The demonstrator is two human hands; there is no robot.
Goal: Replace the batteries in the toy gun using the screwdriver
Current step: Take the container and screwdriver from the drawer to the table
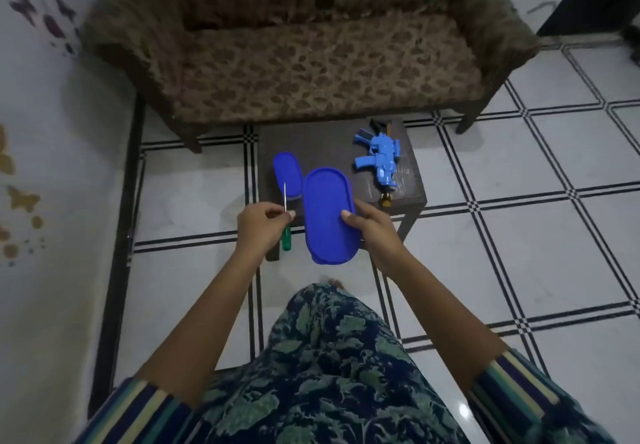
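Observation:
A blue toy gun [379, 161] lies on the right part of a small dark wooden table [322, 142], its muzzle toward the near edge. My left hand [261, 227] pinches a screwdriver [286, 232] with a green handle pointing down and its thin metal shaft pointing up. My right hand [372, 227] grips a large blue oval lid [329, 216], held tilted above the table's near edge. A smaller blue oval container [287, 173] stands on the table's left part, behind the screwdriver shaft. No batteries are visible.
A patterned brown sofa [311, 62] stands right behind the table. White floor tiles with dark lines [519, 235] surround it. A white wall with butterfly stickers [41, 131] is on the left. My knee in a floral garment [329, 357] is below the hands.

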